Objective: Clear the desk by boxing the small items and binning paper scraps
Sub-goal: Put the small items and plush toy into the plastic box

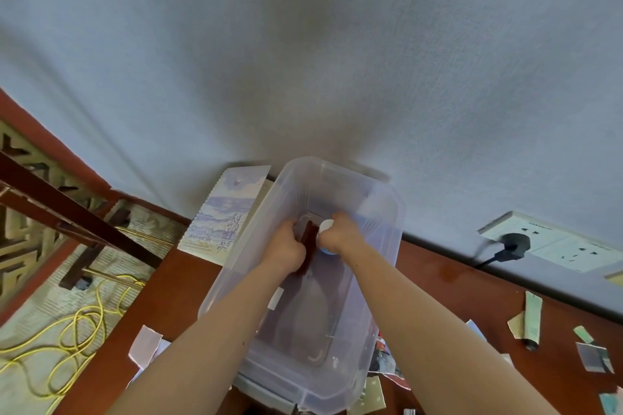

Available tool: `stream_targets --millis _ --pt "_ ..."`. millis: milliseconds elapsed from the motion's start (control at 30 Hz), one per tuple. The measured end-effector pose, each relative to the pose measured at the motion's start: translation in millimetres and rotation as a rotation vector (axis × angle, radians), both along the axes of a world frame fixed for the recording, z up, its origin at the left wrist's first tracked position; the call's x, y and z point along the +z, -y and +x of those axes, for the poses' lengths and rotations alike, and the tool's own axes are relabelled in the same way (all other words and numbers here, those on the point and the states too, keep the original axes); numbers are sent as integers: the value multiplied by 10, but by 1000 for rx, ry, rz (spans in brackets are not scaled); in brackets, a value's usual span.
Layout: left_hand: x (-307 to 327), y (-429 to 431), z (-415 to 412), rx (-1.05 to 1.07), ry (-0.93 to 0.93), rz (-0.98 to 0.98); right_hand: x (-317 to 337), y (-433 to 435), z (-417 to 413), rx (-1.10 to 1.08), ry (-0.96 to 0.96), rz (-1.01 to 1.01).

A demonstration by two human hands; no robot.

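**Both grips low in the box, each with a small item**

The box (pixel 387 199), clear plastic and lidless, stands on the counter (pixel 455 283) with its far end close to the wall. Both forearms reach in over its near rim. The left grip (pixel 286 246) is curled round a red bar (pixel 309 242), dark and flat, seen edge-on. Its lower end sticks out below the fingers, near the box floor. The right grip (pixel 340 232) is closed on a white disc (pixel 326 225), whose round face shows at the thumb side. What the disc belongs to cannot be told. Bar and disc sit just beside each other between the two grips, in the far half of the box; whether they touch is unclear.

A notebook (pixel 222 212) leans against the wall just left of the box. Paper scraps lie on the counter on both sides: a pale one (pixel 145 345) by the left forearm, several (pixel 590 352) well to the right, more tucked by the box's near right corner. A tube (pixel 532 320) lies among the right-hand scraps. On the wall at right, a plug (pixel 514 241) sits in a socket (pixel 553 239). A yellow cable (pixel 77 323) is looped on the floor at left
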State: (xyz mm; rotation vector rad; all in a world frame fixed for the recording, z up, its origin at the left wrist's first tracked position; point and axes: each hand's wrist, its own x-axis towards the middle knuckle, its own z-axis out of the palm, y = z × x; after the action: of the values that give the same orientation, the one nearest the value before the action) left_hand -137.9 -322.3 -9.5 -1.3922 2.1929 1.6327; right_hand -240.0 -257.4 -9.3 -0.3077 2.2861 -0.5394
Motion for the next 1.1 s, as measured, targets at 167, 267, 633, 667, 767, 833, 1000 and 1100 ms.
stream_targets --millis 167,267,633,667,767,833,1000,1100 --pt "41 -7 14 -13 -43 14 55 -13 8 25 -32 -16" --pt "17 31 12 21 -79 63 214 -65 40 -26 -24 -98" --pt "811 -473 263 105 -197 276 1179 -841 504 -368 56 -697" --pt "860 -560 304 110 -238 278 1225 -966 587 -397 40 -724" --pt "1053 -878 432 69 -342 276 1305 -1333 845 -463 5 -739" --pt "1198 -1107 525 57 -400 249 1342 -1574 998 -498 8 -751" --pt "1375 -1617 730 21 -431 296 1371 -2185 1266 -585 -18 -776" --pt "1373 -1860 848 -49 -385 319 1294 -2498 1351 -627 -45 -759"
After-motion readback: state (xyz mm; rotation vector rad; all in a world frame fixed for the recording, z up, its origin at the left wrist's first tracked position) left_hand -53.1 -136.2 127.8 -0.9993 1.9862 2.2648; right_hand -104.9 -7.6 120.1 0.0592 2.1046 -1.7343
